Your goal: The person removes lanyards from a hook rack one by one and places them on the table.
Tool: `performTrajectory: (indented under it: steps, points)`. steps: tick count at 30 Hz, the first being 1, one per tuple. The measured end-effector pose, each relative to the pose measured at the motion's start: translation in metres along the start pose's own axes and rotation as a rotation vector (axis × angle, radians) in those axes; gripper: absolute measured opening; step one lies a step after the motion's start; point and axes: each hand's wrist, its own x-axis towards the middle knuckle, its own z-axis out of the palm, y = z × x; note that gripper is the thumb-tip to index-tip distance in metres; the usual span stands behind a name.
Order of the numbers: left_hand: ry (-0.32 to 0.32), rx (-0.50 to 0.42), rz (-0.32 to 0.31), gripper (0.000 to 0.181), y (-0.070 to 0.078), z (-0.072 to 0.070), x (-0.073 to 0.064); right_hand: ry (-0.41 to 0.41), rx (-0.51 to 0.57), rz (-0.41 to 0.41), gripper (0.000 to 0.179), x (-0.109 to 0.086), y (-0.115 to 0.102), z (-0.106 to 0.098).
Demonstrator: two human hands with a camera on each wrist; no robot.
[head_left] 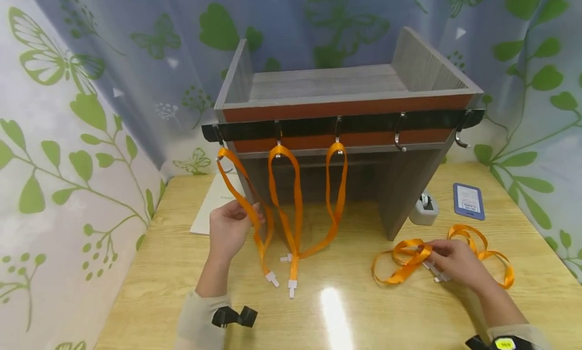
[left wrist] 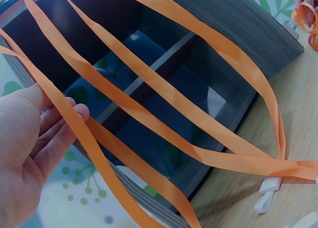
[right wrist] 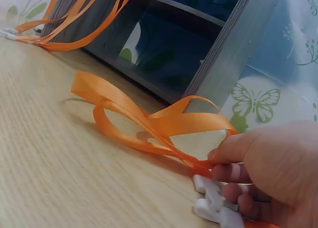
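Three orange lanyards hang from hooks on a black rail (head_left: 354, 123) across a grey wooden shelf unit (head_left: 345, 87). My left hand (head_left: 229, 229) pinches the leftmost hanging lanyard (head_left: 247, 208) between thumb and fingers; in the left wrist view its fingers (left wrist: 59, 123) sit against the ribbon (left wrist: 84, 133). My right hand (head_left: 456, 261) grips a loose orange lanyard (head_left: 404, 264) lying on the table, near its white clips (right wrist: 213, 205). A second loose lanyard (head_left: 493, 256) lies just behind that hand.
Two hooks (head_left: 399, 135) at the right of the rail are bare. A blue card holder (head_left: 468, 201) and a small white device (head_left: 424, 208) lie right of the shelf. White paper (head_left: 213, 198) lies behind my left hand. The wooden table (head_left: 327, 304) has leaf-patterned curtains around it.
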Motion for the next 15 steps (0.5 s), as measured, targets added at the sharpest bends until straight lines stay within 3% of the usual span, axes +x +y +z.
performTrajectory:
  steps: [15]
  points:
    - [-0.002,0.026,-0.012,0.014,0.0,0.0,0.001,0.047,0.18,-0.13,0.023,-0.013,0.0,-0.013]
